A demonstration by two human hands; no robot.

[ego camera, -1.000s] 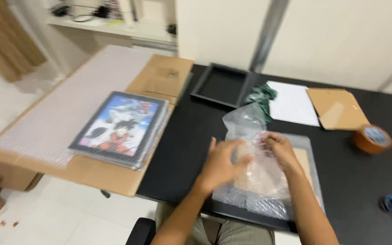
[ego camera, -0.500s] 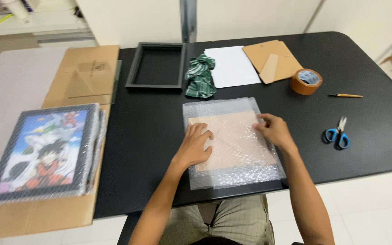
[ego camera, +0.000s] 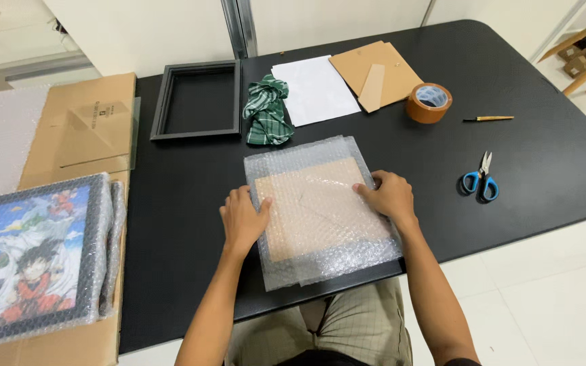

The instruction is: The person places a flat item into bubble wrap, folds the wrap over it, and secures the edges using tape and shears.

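On the black tabletop, near edge, lies the bubble-wrapped flat tan board, long axis running near-to-far. Left hand flat on its left edge, right hand on its right, fingers spread, gripping nothing.

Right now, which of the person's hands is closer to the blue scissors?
The right hand. It rests on the right edge of the bubble-wrapped panel, with the scissors lying further right. The left hand is on the panel's far left edge.

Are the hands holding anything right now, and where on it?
Both hands rest flat on the bubble-wrapped board: left hand at its left edge, right hand at its right edge. Nothing is lifted.
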